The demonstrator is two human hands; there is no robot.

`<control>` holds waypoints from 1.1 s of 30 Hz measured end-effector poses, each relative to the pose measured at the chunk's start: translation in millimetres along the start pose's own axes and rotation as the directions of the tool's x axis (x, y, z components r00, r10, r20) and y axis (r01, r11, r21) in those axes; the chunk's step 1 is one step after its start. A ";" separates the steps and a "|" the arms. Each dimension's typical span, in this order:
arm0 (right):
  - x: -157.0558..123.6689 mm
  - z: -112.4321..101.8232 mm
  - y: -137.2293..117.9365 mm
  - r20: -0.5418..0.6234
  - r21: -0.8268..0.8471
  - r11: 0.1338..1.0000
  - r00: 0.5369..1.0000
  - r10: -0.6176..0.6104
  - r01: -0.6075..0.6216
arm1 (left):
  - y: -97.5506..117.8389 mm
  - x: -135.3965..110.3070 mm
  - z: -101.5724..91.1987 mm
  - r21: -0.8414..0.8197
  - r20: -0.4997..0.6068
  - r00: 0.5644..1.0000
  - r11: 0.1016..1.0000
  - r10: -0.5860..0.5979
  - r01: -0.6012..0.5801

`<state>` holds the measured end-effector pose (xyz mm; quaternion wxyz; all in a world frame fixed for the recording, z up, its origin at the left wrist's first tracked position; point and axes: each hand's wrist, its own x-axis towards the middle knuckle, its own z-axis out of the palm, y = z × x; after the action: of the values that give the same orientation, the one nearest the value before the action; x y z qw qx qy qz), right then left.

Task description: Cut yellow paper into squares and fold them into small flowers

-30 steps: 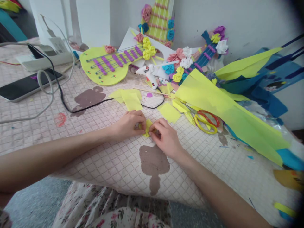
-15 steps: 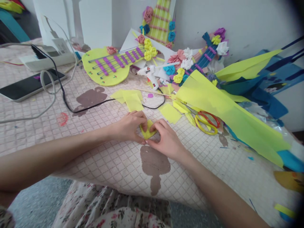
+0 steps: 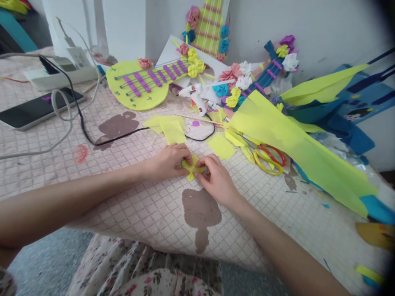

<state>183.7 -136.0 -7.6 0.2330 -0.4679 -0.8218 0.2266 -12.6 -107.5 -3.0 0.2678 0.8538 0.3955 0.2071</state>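
Note:
A small piece of yellow crepe paper [image 3: 191,168] is pinched between my two hands, just above the quilted cloth near the table's front. Its sides are gathered toward the middle, so it looks like a four-pointed shape. My left hand [image 3: 173,161] grips its left side with thumb and fingers. On the right side, my right hand [image 3: 214,176] pinches it the same way. Beyond my hands lie cut yellow paper pieces [image 3: 173,129] and another yellow square [image 3: 221,146]. Scissors [image 3: 268,159] with red and yellow handles rest to the right, partly under a large yellow sheet [image 3: 286,144].
Behind the paper lie a white glue gun [image 3: 196,98], its black cord, and a yellow paper guitar [image 3: 138,88]. A decorated blue guitar [image 3: 267,74] leans at the back. At left are a phone [image 3: 40,109], a power strip [image 3: 61,76] and looping cables.
The paper has gone from a folded, pointed shape to a gathered, four-pointed one. My fingers have shifted to its left and right sides, and my thumbs have moved apart.

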 end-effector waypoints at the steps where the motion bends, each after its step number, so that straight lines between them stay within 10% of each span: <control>1: 0.0 0.3 0.2 0.001 -0.002 1.000 1.000 0.001 -0.001 | 0.6 0.0 -0.1 -0.005 -0.002 1.000 1.000 0.003 -0.003; 33: 0.5 7.3 -2.3 -0.037 -0.104 0.995 0.999 -0.019 0.015 | 5.4 -3.1 5.9 0.038 -0.063 0.998 0.999 -0.013 0.016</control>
<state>177.6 -137.7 -11.9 0.2259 -0.4767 -0.8317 0.1729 -8.1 -114.6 -4.7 0.2404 0.8490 0.4137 0.2242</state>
